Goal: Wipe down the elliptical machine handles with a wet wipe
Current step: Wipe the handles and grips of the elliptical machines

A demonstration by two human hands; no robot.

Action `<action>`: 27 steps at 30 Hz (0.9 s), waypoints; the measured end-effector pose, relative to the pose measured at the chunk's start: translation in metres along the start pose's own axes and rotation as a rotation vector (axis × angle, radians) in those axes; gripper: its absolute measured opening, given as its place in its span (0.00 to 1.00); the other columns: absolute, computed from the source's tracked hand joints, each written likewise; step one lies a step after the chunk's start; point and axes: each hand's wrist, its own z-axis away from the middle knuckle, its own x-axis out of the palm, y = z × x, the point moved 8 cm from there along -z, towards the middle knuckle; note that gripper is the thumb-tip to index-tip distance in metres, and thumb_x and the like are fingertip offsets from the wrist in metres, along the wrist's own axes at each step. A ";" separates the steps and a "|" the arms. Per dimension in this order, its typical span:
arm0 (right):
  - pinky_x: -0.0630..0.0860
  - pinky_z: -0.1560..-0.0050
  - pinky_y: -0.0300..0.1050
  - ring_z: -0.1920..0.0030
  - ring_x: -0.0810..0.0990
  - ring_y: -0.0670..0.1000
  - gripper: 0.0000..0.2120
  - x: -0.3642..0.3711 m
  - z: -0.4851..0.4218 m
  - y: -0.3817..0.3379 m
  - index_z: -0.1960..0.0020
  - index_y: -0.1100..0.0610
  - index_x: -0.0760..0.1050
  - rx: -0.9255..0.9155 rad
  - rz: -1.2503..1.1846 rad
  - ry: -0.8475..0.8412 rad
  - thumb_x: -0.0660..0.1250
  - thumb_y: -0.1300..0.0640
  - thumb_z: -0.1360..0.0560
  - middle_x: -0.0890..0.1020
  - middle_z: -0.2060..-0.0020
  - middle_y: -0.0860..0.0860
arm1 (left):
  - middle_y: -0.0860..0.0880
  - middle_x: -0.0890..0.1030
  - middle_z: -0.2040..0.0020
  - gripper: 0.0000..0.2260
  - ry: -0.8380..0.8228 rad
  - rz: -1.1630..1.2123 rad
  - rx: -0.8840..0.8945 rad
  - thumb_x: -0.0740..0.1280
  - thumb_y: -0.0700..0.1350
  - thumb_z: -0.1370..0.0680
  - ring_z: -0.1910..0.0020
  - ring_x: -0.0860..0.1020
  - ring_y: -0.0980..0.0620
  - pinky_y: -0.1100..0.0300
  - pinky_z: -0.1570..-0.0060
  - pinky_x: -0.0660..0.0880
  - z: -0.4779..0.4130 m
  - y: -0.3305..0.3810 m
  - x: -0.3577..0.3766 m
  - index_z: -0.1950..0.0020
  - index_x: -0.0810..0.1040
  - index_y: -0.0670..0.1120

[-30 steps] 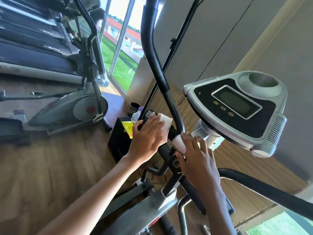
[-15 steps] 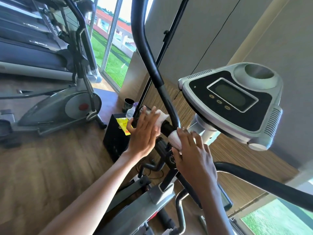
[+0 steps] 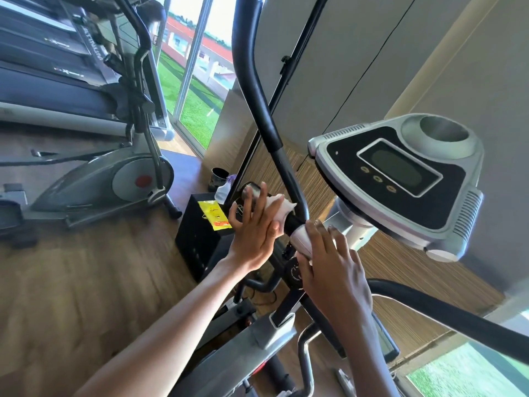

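Left of the console [image 3: 400, 179], my left hand [image 3: 254, 233] has rolled round the short handle [image 3: 294, 222], grip apart, palm pressing the wet wipe [image 3: 279, 207]; right hand [image 3: 335, 279] stays clamped on a white wad [image 3: 300, 239]. Handle likely unfinished.

A second elliptical trainer [image 3: 114, 181] stands on the wood floor [image 3: 71, 282] at left, with a treadmill [image 3: 43, 90] behind it. A yellow packet [image 3: 214, 214] lies on a black box [image 3: 200, 247]. A spray bottle [image 3: 223, 191] and a dark cup [image 3: 219, 176] sit just beyond.
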 end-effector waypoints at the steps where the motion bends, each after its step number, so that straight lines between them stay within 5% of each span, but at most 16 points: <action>1: 0.76 0.42 0.56 0.31 0.69 0.56 0.27 -0.001 0.000 -0.001 0.28 0.57 0.65 -0.003 0.005 0.008 0.65 0.49 0.24 0.72 0.32 0.54 | 0.44 0.52 0.22 0.24 -0.003 0.005 -0.024 0.39 0.56 0.18 0.23 0.47 0.43 0.45 0.30 0.41 -0.002 -0.004 0.001 0.24 0.54 0.53; 7: 0.79 0.47 0.58 0.34 0.73 0.58 0.26 -0.002 0.000 -0.001 0.31 0.59 0.68 -0.017 0.022 0.030 0.68 0.51 0.26 0.74 0.35 0.58 | 0.49 0.43 0.21 0.28 -0.004 0.082 -0.228 0.34 0.64 0.21 0.23 0.37 0.50 0.57 0.33 0.26 -0.013 -0.047 0.001 0.23 0.51 0.59; 13: 0.79 0.47 0.57 0.34 0.72 0.58 0.26 -0.003 -0.001 -0.002 0.31 0.59 0.68 -0.027 0.038 0.036 0.67 0.51 0.26 0.74 0.35 0.57 | 0.49 0.48 0.21 0.20 -0.039 -0.050 -0.166 0.46 0.53 0.18 0.23 0.42 0.49 0.43 0.30 0.42 -0.024 -0.055 -0.009 0.25 0.55 0.60; 20: 0.77 0.45 0.56 0.33 0.71 0.57 0.26 0.000 -0.002 -0.002 0.30 0.58 0.66 -0.020 0.050 0.019 0.64 0.50 0.24 0.73 0.33 0.56 | 0.51 0.45 0.20 0.24 -0.116 -0.086 -0.105 0.41 0.54 0.20 0.23 0.37 0.51 0.47 0.30 0.38 -0.030 -0.052 -0.012 0.25 0.60 0.58; 23: 0.78 0.47 0.56 0.35 0.73 0.58 0.25 0.001 -0.002 -0.002 0.31 0.58 0.68 -0.018 0.062 0.037 0.66 0.50 0.25 0.75 0.35 0.56 | 0.51 0.46 0.21 0.24 -0.081 -0.046 -0.239 0.40 0.55 0.19 0.22 0.40 0.49 0.47 0.31 0.39 -0.034 -0.068 -0.020 0.25 0.60 0.59; 27: 0.78 0.48 0.56 0.35 0.73 0.58 0.26 0.001 -0.002 -0.002 0.32 0.59 0.69 -0.033 0.065 0.054 0.67 0.51 0.27 0.76 0.36 0.56 | 0.45 0.52 0.22 0.25 -0.095 -0.211 0.013 0.38 0.55 0.18 0.23 0.49 0.46 0.46 0.31 0.44 -0.015 -0.036 -0.007 0.23 0.57 0.54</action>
